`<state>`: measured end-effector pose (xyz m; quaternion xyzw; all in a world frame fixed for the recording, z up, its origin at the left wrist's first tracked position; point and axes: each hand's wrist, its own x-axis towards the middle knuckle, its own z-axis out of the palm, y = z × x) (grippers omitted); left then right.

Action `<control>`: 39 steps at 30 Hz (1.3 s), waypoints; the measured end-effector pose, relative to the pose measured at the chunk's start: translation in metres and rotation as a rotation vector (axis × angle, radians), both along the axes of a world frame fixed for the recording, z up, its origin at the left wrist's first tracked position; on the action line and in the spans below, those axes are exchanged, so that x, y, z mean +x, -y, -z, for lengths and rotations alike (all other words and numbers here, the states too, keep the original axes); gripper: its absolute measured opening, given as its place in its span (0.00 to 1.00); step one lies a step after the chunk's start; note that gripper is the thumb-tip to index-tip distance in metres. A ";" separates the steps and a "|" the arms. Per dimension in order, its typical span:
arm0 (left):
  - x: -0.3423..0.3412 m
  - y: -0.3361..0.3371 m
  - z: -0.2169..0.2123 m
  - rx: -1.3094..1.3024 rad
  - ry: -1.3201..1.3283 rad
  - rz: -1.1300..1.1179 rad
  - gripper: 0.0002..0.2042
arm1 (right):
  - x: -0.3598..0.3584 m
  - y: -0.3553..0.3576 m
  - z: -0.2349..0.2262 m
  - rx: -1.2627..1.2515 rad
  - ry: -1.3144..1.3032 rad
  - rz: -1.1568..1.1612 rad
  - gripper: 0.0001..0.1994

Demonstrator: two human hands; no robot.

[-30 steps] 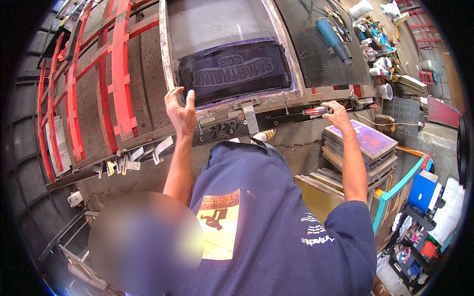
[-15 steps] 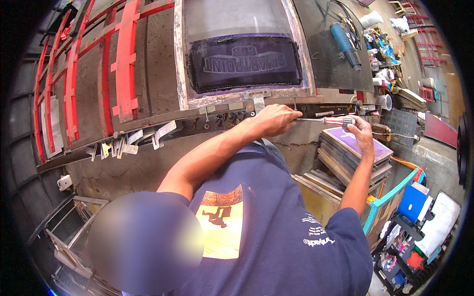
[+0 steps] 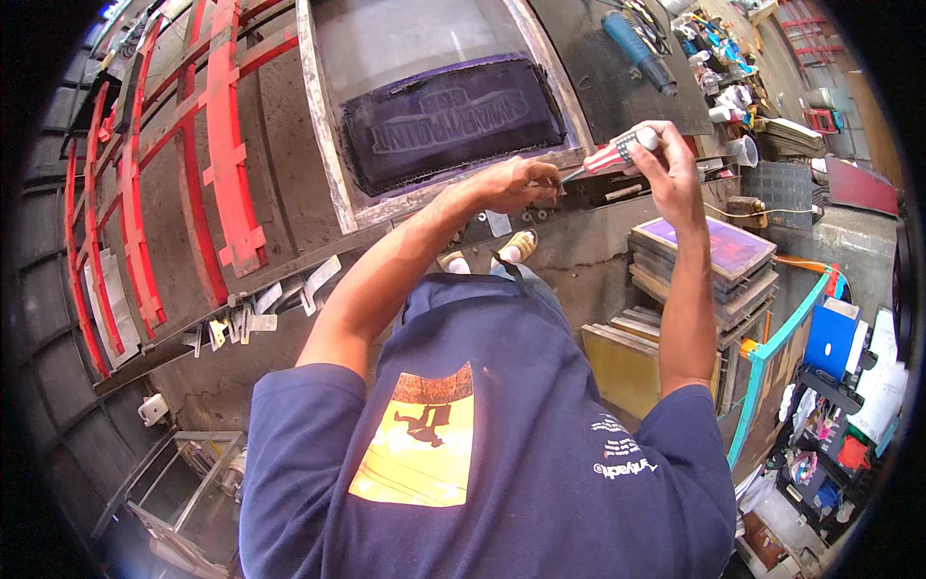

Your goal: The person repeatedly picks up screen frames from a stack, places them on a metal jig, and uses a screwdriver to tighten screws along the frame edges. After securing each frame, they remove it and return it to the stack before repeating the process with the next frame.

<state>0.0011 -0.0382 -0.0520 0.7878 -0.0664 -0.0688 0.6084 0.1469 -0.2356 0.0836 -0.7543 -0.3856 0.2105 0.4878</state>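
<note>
My right hand [image 3: 666, 169] is wrapped round the handle of a screwdriver [image 3: 608, 157], which has red, white and dark patterned parts. Its metal shaft slants down and left toward the fingertips of my left hand [image 3: 521, 183]. These fingers are closed by the tip; whether they pinch the shaft or a small part there, I cannot make out. Both hands are over the near edge of a wooden-framed printing screen [image 3: 320, 116], which carries a purple-black stencil [image 3: 453, 125]. A pale metal plate [image 3: 499, 223] shows just below my left hand.
Red slatted rails [image 3: 227, 125] line the bench on the left. Metal brackets [image 3: 262, 299] hang along its edge. A blue heat gun [image 3: 640, 53] lies beyond the screen. To my right are stacked frames [image 3: 714, 246] and a turquoise-edged cart [image 3: 783, 362]. My sandalled feet [image 3: 518, 247] are below.
Both hands have risen and shifted left with the screwdriver, which now tilts more steeply. The view has also shifted, and my feet have come into sight.
</note>
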 end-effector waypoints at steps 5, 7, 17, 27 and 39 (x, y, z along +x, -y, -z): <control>-0.011 -0.001 -0.001 -0.011 -0.037 -0.064 0.11 | -0.006 -0.015 0.002 0.027 0.014 -0.023 0.12; -0.013 -0.012 0.004 -0.018 -0.026 -0.103 0.11 | -0.008 -0.024 -0.002 0.030 0.082 -0.047 0.13; -0.042 -0.074 -0.028 0.171 0.071 -0.026 0.12 | -0.049 -0.094 -0.036 0.022 0.400 -0.176 0.14; -0.047 -0.080 -0.026 0.259 0.019 -0.034 0.10 | -0.061 -0.106 -0.027 -0.006 0.388 -0.145 0.18; -0.052 -0.084 -0.035 0.295 -0.024 0.002 0.11 | -0.069 -0.109 -0.030 -0.023 0.485 -0.133 0.20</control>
